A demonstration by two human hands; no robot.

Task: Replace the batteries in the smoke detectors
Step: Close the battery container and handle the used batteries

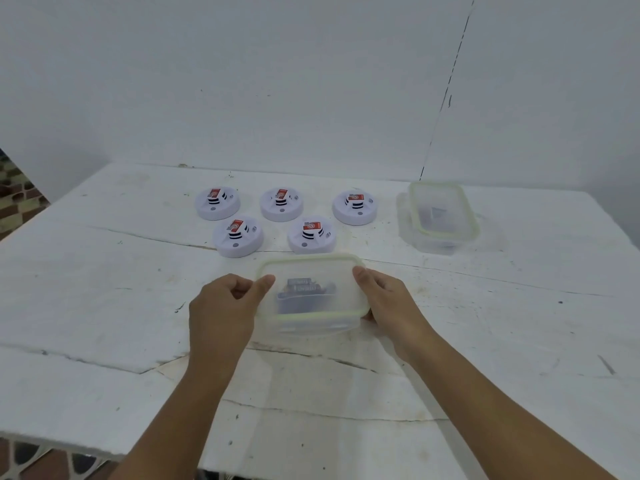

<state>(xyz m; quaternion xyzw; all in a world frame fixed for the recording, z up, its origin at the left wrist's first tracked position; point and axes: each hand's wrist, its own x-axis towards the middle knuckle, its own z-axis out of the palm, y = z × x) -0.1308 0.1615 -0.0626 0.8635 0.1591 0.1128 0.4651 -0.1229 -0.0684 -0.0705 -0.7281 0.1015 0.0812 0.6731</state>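
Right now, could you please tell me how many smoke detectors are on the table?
5: back row left, middle, right; front row left, right. None appears hidden.

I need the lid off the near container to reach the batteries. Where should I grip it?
Grip the lid by its raised green-edged rim at the two short ends, coming in from left and right. Left hand and right hand already sit there, thumbs on top; the near container is wider than deep.

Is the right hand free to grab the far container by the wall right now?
Probably not yet: the right hand grips the near container together with the left hand. The table between it and the far container looks bare.
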